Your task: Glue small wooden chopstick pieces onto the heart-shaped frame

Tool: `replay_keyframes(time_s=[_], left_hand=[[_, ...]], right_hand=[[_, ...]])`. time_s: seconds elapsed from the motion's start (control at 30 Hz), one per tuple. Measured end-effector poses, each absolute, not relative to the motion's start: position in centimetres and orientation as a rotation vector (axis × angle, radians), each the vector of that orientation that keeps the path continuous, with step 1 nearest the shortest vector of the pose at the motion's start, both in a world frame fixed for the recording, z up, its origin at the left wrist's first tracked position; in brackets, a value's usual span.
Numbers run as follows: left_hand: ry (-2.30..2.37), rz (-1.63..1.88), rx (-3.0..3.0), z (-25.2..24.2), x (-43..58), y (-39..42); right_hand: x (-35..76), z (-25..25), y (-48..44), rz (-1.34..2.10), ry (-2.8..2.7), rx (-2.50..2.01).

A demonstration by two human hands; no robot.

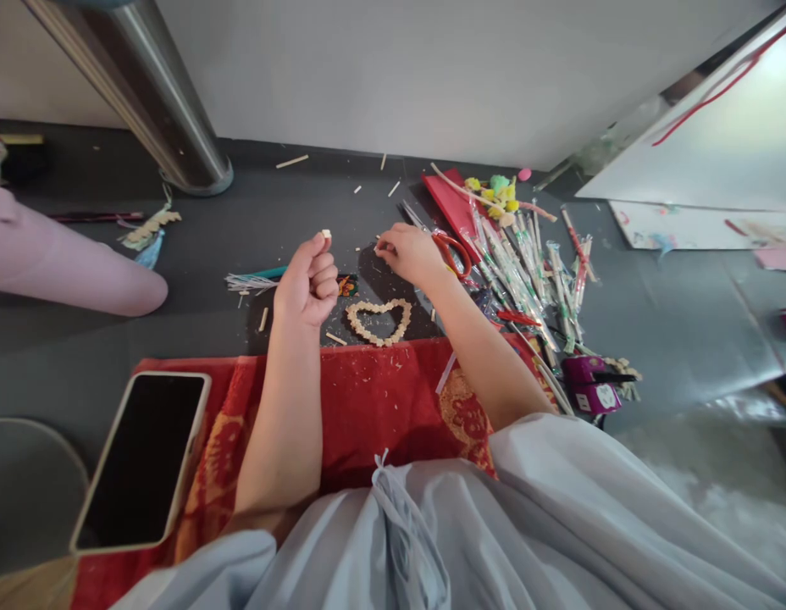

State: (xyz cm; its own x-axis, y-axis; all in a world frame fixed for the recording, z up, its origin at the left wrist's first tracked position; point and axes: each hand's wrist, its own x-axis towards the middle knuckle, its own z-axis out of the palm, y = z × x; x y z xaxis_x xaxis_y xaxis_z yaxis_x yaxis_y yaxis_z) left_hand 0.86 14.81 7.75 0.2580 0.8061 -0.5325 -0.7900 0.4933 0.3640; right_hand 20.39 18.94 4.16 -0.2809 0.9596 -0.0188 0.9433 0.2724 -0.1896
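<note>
My left hand [309, 281] is raised with its fingers curled in. Between thumb and forefinger it pinches a small cream-coloured piece [326, 233]. To its right, my right hand [406, 252] has thumb and fingertips pressed together low over the dark floor; a tiny pale bit may be in them, too small to name. Below and between the hands lies a heart-shaped ring of small cream pieces [351, 315]. Orange-handled scissors [455, 254] rest just right of my right hand, their blades partly behind it. White strands with a teal stick [257, 280] lie beside my left wrist.
A red patterned towel [380, 407] lies in front of me, with a phone [139, 462] on its left. Several plastic-wrapped sticks [520, 263] and a red packet [450, 207] spread rightward near a purple device [593, 385]. A metal leg [157, 102] and pink cylinder [75, 250] stand left.
</note>
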Motion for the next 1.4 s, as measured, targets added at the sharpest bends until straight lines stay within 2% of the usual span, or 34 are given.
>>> replay_keyframes(time_s=[0.43, 0.53, 0.67, 0.8, 1.1, 1.4], left_hand=[[0.757, 1.074, 0.106, 7.7, 0.8, 14.8], [0.767, 1.072, 0.123, 7.7, 0.9, 14.7], [0.796, 1.049, 0.186, 7.6, 1.1, 14.5], [0.791, 1.009, 0.289, 7.4, 1.3, 14.2], [0.71, 0.965, 0.426, 7.0, 1.4, 13.9], [0.757, 0.975, 0.415, 6.7, 1.5, 14.0]], right_hand=[[19.6, 4.3, 19.4, 0.336, -2.216, -1.958], [19.6, 4.7, 18.7, 0.539, -2.002, -1.765], [18.9, 5.5, 16.4, 0.901, -1.596, -1.286], [17.7, 6.1, 14.2, 1.013, -1.399, -0.972], [17.2, 5.5, 13.9, 0.982, -1.374, -0.826], [17.4, 5.5, 13.8, 0.855, -1.487, -0.987]])
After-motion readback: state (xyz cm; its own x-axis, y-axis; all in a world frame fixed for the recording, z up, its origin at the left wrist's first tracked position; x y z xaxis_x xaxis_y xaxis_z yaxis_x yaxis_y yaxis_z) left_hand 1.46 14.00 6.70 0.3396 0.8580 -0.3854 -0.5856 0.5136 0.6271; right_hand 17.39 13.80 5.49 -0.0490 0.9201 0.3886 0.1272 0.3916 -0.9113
